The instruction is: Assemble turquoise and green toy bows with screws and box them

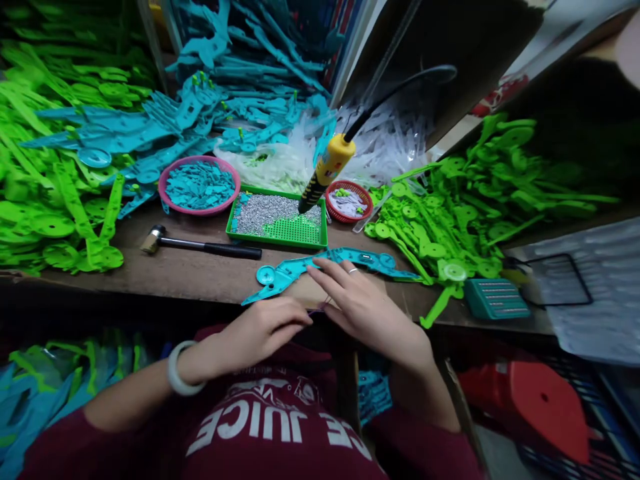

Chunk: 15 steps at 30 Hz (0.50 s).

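A long blue plastic part (287, 272) with round discs lies across the front of the bench. My right hand (363, 303), a ring on one finger, reaches over it with fingers stretched out. Its fingertips touch or hover just over the part's middle; which one I cannot tell. Left of it, at the bench edge, my left hand (273, 325) has its fingers curled together; anything between them is hidden. Beyond the part hangs a yellow and black electric screwdriver (327, 170), its tip over a green perforated tray (278, 244) of small metal pieces.
A hammer (205, 247) lies left of the tray. A pink basket (200, 211) holds small blue pieces, a red basket (371, 208) white and green ones. Heaps of green parts (65, 200) flank the bench. A teal box (497, 299) sits at right, above a red stool (540, 407).
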### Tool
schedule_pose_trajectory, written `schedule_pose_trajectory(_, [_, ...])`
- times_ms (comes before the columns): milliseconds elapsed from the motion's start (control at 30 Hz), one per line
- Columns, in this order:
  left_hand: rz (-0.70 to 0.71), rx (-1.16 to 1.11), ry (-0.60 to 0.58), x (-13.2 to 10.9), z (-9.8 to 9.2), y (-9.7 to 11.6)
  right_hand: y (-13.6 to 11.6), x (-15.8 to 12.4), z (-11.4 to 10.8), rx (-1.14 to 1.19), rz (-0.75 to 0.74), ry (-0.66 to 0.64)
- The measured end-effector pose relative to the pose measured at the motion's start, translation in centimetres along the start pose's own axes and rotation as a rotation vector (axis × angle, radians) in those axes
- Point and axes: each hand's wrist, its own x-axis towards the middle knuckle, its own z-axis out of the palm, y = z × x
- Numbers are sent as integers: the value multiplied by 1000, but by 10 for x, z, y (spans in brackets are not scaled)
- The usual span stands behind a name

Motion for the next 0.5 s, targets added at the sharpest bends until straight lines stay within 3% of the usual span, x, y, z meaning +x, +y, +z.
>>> schedule_pose_trajectory(67, [-26,120,80,-9,13,-19,6,14,12,-96,-9,-185])
schedule_pose_trajectory(133, [-97,192,200,-18,10,-42,15,27,28,-152,13,-289])
schedule_pose_trajectory(233, [-160,225,330,-30,-13,-63,13,47,55,-257,123,-329])
schedule_pose_trajectory(300, [-211,186,396,-35,-32,-62,3,56,67,-297,174,-329])
schedule_pose_trajectory(400, [-425,-229,497,-43,-56,-46,-11,54,60,-280,128,-270])
schedule_pose_trajectory(500, [-527,-766,594,-41,-67,-28,-13,43,31,-246,77,-58])
